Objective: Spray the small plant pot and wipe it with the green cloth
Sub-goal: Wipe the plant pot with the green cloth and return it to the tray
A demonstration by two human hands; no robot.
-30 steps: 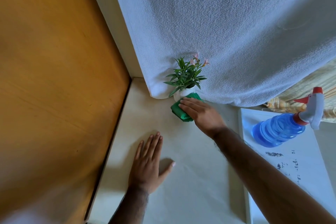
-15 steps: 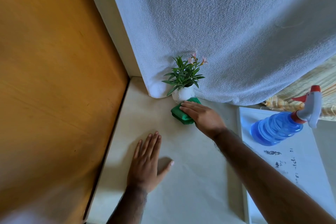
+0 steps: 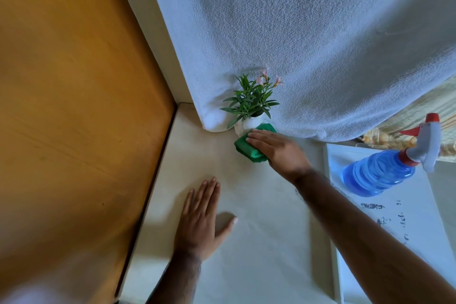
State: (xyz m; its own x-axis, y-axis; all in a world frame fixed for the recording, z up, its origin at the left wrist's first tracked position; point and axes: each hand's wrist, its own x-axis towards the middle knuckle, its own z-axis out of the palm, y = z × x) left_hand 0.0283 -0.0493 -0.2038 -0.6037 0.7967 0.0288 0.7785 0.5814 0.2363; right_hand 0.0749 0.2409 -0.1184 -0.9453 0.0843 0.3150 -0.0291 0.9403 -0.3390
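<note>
A white towel (image 3: 308, 39) hangs behind the pale desk (image 3: 259, 242), where the spray bottle (image 3: 380, 173) lies on a tray. Left hand (image 3: 199, 224) rests flat, empty. Right hand (image 3: 278, 150) presses the soft green cloth (image 3: 246, 149) against the small plant pot (image 3: 249, 123): the pot is probably light and tippy, so steady its white body, not the leaves.
</note>
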